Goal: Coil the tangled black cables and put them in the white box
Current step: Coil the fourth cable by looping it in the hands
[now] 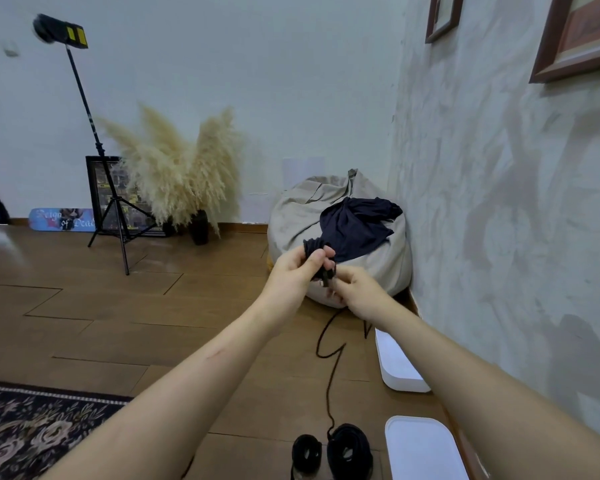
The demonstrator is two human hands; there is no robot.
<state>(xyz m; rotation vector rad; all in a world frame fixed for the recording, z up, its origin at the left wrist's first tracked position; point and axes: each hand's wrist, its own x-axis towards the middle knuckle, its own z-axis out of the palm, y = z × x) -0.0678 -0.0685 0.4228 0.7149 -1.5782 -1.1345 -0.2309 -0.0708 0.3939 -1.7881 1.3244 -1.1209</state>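
Note:
My left hand (297, 268) grips a bundle of coiled black cable (313, 247) held up in front of me. My right hand (357, 289) pinches the cable's end just below the bundle, fingers touching the left hand. A loose black strand (329, 358) trails down from the hands across the wooden floor. Two finished black coils (307, 452) (349, 445) lie on the floor near the bottom edge. The white box (397, 365) sits against the right wall, partly hidden by my right forearm. Its white lid (423, 448) lies flat closer to me.
A grey beanbag (302, 216) with a dark cloth (357, 226) on it fills the corner behind my hands. A black tripod (111, 199), pampas grass in a vase (184, 174) and framed pictures stand by the far wall. A patterned rug (32, 431) lies at lower left.

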